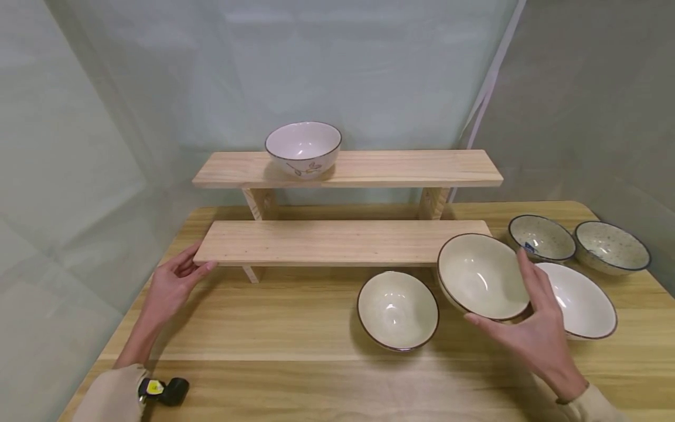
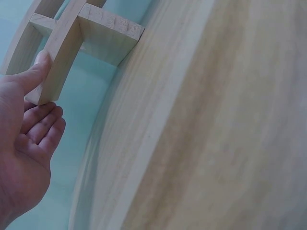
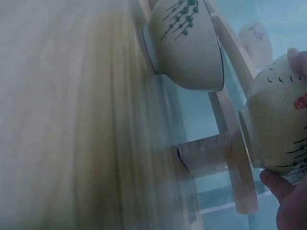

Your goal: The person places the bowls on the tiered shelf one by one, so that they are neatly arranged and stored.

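My right hand (image 1: 538, 337) grips a cream bowl (image 1: 474, 278) with a dark brown rim, thumb on its near side and fingers at its right. The bowl is held off the table, tilted, overlapping the right end of the lower shelf board (image 1: 337, 243). Its outside carries red and dark green painting in the right wrist view (image 3: 273, 124). A matching cream bowl (image 1: 398, 313) stands upright on the table, just left of it. At the board's left end, my left hand (image 1: 171, 290) pinches the corner, thumb on one face and fingertips underneath, as the left wrist view (image 2: 29, 143) confirms.
A white bowl with a flower pattern (image 1: 303, 143) sits on the upper shelf board (image 1: 411, 167), left of its middle. At the table's right stand two speckled bowls (image 1: 543, 237) with blue rims and a white bowl (image 1: 582, 305), partly behind my right hand. Pale fabric walls (image 1: 369, 76) surround the table.
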`<action>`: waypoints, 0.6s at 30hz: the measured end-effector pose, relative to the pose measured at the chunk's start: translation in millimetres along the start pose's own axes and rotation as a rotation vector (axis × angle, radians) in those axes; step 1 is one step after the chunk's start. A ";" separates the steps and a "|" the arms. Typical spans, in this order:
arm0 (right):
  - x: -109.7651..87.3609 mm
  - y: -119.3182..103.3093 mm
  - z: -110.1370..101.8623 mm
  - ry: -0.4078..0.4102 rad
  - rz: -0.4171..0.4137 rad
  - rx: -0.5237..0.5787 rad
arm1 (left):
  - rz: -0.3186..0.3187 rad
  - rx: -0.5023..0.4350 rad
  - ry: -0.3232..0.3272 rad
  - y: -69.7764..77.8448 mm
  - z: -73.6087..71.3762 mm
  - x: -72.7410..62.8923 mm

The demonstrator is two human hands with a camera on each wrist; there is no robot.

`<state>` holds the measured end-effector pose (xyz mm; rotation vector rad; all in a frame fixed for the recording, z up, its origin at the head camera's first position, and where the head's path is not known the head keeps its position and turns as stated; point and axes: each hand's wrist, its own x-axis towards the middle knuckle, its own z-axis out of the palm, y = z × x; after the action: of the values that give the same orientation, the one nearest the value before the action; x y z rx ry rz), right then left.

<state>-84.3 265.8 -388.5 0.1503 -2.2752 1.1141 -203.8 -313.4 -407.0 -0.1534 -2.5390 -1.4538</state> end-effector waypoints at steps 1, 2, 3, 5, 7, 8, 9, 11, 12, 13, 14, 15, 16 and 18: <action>2.1 0.3 1.0 0.003 -0.013 0.006 | 0.000 0.000 0.000 0.4 0.0 -0.1; 4.0 0.2 1.9 0.006 -0.023 0.012 | -0.001 0.001 0.000 0.8 -0.2 -0.1; 6.1 0.1 2.5 0.008 -0.031 0.016 | -0.001 -0.003 -0.001 1.1 -0.3 -0.1; 9.3 -0.7 3.9 0.011 -0.046 0.028 | 0.000 -0.008 -0.004 1.4 -0.5 -0.5; 12.3 -2.3 4.8 0.007 -0.044 0.026 | -0.001 -0.013 -0.004 1.4 -0.7 -0.4; 13.5 -3.2 5.4 0.003 -0.036 0.023 | 0.000 -0.015 -0.004 1.4 -0.8 -0.4; 14.6 -4.1 6.1 -0.001 -0.030 0.022 | 0.002 -0.017 -0.004 1.3 -0.8 -0.4; 17.0 -5.5 7.5 -0.010 -0.022 0.016 | 0.005 -0.018 -0.003 1.2 -0.8 -0.2; 18.4 -6.0 8.3 -0.014 -0.021 0.016 | 0.006 -0.017 -0.003 1.1 -0.7 -0.2; 19.7 -6.4 9.0 -0.018 -0.022 0.017 | 0.008 -0.014 -0.004 0.9 -0.5 0.0; 20.9 -6.9 9.7 -0.022 -0.024 0.019 | 0.010 -0.013 -0.005 0.9 -0.4 -0.1; 22.2 -7.3 10.4 -0.024 -0.027 0.021 | 0.011 -0.012 -0.006 0.9 -0.3 -0.2; 23.6 -7.6 11.0 -0.024 -0.032 0.023 | 0.012 -0.012 -0.006 1.0 -0.2 -0.1; 26.3 -8.4 12.3 -0.024 -0.041 0.030 | 0.013 -0.009 -0.007 0.8 0.1 0.0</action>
<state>-108.6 255.2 -373.9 0.2225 -2.2672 1.1312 -203.7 -312.9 -406.4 -0.1770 -2.5323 -1.4626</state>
